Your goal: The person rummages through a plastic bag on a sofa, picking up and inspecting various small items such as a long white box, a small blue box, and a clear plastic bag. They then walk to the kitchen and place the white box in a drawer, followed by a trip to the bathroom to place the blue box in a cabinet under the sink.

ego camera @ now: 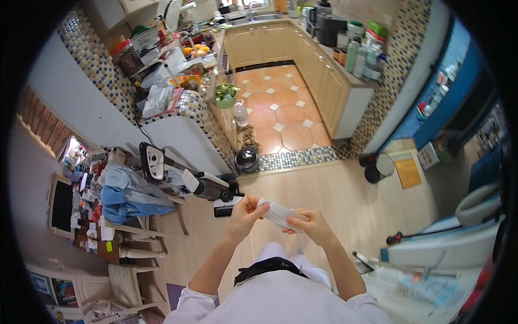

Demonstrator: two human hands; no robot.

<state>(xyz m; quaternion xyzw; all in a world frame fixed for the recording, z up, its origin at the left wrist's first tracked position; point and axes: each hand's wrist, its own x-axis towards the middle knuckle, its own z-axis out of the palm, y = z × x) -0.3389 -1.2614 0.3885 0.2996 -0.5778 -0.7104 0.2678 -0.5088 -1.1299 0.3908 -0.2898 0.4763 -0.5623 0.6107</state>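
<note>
A small flat white packet [279,214] with faint writing is held between both hands in front of the body. My left hand [246,216] pinches its upper left end between thumb and fingers. At its lower right end, my right hand [307,225] grips it with the thumb on top and the fingers beneath. The packet slants down to the right; whether it is sealed cannot be told. What lies inside it is hidden.
An upright floor cleaner [210,188] stands to the left, near a chair with blue clothing [117,198]. A round dark glossy container [247,160] and a plastic bottle [241,113] are on the floor by the kitchen entrance. A white appliance or furniture piece [437,247] is at the right.
</note>
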